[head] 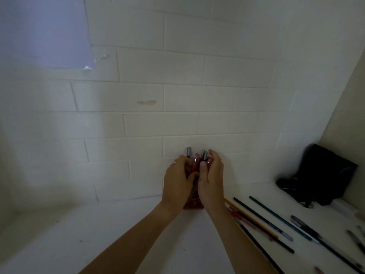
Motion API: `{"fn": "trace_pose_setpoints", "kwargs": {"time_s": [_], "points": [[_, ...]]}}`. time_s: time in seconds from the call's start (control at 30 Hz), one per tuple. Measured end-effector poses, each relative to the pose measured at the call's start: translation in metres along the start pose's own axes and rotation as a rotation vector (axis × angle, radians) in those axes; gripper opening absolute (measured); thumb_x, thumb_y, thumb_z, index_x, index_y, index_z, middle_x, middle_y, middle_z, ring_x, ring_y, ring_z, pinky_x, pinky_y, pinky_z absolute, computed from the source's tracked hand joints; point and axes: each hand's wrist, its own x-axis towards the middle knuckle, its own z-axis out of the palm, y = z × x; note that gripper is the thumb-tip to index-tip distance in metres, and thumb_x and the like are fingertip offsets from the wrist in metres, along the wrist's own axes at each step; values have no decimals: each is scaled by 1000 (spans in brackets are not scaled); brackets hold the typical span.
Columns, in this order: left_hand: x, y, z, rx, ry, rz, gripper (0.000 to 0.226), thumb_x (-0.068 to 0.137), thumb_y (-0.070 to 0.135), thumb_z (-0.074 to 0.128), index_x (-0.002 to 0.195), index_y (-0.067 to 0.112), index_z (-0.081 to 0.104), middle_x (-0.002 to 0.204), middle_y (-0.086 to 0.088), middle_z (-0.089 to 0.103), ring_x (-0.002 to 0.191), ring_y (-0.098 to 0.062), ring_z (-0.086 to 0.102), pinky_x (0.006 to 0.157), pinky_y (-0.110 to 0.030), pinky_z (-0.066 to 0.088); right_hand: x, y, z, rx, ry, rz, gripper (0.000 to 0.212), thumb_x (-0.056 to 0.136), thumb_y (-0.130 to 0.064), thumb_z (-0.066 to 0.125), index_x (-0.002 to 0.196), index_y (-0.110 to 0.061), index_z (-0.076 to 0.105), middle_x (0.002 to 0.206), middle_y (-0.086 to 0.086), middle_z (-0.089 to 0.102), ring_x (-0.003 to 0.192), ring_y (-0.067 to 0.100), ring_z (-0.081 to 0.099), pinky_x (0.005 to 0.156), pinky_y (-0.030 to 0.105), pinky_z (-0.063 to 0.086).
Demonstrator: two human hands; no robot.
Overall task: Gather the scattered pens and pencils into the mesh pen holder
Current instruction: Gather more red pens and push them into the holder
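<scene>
A reddish pen holder [193, 204] stands on the white table against the tiled wall, mostly hidden between my hands. Several pens [195, 156] stick up out of it, with silver and red caps showing. My left hand [177, 180] wraps its left side and my right hand [211, 178] wraps its right side, thumb across the front. More pens and pencils [262, 220] lie scattered on the table to the right: an orange pencil, black ones, a green one, a red pen.
A black pouch [324, 175] sits in the right corner by the side wall. A sheet of paper [43, 30] is taped to the tiled wall at upper left. A white object [343, 207] lies near the pouch.
</scene>
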Motion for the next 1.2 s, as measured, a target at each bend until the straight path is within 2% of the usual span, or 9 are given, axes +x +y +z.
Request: {"fn": "trace_pose_setpoints", "kwargs": {"time_s": [0.17,0.33,0.43,0.53,0.67,0.87,1.0,1.07,1.2], "points": [[-8,-4,5,115,167,-15,23,83,28,70,90,19,50,91,6,45,86,-12,42,73,-24,43,-5,0,4,27,-7,76,47,103,-31,41,148,-19,32,138,-4,38,122,6,40,101,23,33],[-17,-14,12,-31,77,-39,17,87,24,61,100,19,52,95,3,56,88,-17,56,77,-37,53,-7,8,8,4,-71,84,36,100,-40,39,135,-33,37,121,2,59,111,22,56,95,42,49],[-22,-16,13,-12,84,7,17,90,19,60,106,16,57,98,5,56,92,-16,54,80,-31,49,-5,10,7,17,-98,79,38,101,-32,42,138,-36,33,127,3,55,114,19,55,98,38,47],[-29,-10,13,22,92,22,12,97,20,55,108,14,56,99,7,50,93,-15,47,80,-23,39,-4,4,4,25,-109,140,50,103,-26,44,149,-22,25,143,5,37,122,14,46,100,25,36],[-34,-3,12,35,105,-44,20,98,29,49,109,13,53,104,1,49,94,-18,46,81,-33,45,-4,-8,-9,36,-235,225,59,101,-37,46,151,-18,22,149,8,30,133,18,38,105,24,28],[-63,22,-3,220,242,63,35,83,9,60,115,11,47,115,-8,45,103,-22,45,89,-33,42,-8,14,-76,-321,-189,180,40,96,-42,55,122,-13,59,124,11,52,119,27,51,99,33,43],[-95,33,4,186,128,149,40,70,-2,58,105,14,46,104,-3,43,94,-20,44,83,-28,44,-27,39,-124,-818,-395,225,60,85,-63,58,122,-15,60,125,9,52,120,30,46,96,38,45],[-110,36,14,149,21,132,36,71,-5,57,101,14,49,102,-1,44,91,-17,44,79,-25,46,-42,47,-137,-881,-503,285,68,82,-69,56,124,-15,56,129,10,51,121,30,46,97,40,46],[-131,44,31,142,-203,-4,27,81,2,53,105,14,51,102,-1,51,91,-14,48,73,-19,42,-74,57,-142,-917,-487,188,53,90,-53,57,122,-11,50,129,10,46,117,27,44,90,35,45]]}}
